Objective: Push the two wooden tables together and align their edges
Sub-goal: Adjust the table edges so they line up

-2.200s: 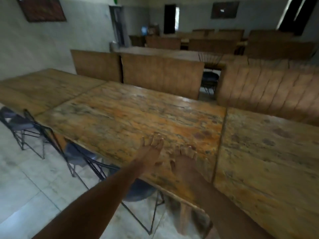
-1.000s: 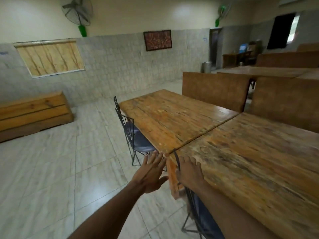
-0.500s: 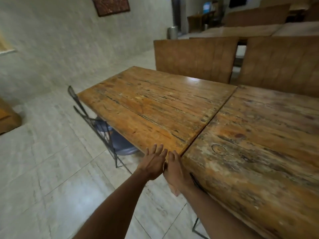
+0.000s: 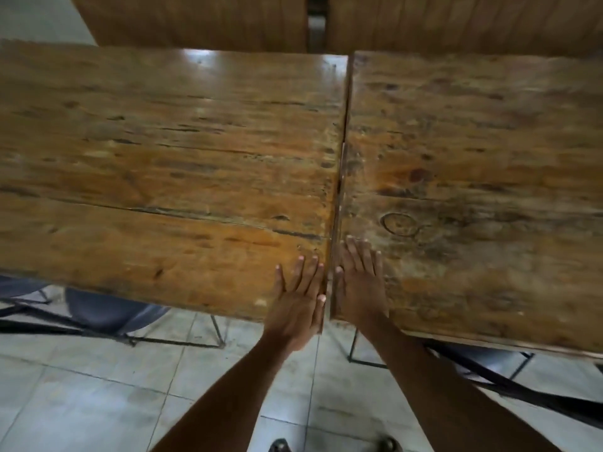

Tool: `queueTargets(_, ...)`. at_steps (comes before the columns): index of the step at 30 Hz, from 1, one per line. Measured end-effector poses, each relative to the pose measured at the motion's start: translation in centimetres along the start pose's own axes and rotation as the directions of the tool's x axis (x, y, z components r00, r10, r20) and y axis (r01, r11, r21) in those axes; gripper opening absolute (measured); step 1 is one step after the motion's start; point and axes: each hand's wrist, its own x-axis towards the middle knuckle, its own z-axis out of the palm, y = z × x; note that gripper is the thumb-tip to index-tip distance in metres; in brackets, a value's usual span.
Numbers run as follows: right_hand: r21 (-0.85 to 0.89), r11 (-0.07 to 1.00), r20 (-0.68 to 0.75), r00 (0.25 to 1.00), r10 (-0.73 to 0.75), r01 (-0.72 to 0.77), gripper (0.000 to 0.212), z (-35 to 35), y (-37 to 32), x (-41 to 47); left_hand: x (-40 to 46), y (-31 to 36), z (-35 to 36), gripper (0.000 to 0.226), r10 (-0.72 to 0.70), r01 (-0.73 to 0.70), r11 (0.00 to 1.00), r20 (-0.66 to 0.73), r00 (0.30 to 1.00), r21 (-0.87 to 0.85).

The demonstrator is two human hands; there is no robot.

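Between the two hands runs the seam (image 4: 339, 177), its long axis straight ahead of the fingertips. Left hand (image 4: 298, 298) lies flat on the left table (image 4: 163, 158), fingers slightly spread; right hand (image 4: 359, 288) flat on the right table (image 4: 473, 158), fingers close together. Near edges appear a little stepped at the corner; both hands equally near. Likely next: nudge one corner flush.

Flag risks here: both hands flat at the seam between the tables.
1. Left hand and right hand flank the seam; fingers could get pinched if it closes further.
2. Near edges look slightly offset, so the left table and right table may end up misaligned.
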Motion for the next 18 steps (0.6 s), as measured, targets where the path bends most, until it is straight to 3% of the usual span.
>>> queueTargets(6,-0.079,0.997,0.010,1.000,0.026,-0.025,0.056,0.5,-0.1,0.4,1.1,-1.1,1.7,0.062,0.092,-0.090,0.996,-0.094,0.991,0.021)
queueTargets(18,-0.131,0.991,0.041,0.998,0.042,-0.036,0.056,0.9,0.0,0.4,3.5,-0.8,1.6,0.062,0.102,-0.101,0.995,-0.089,0.991,0.018)
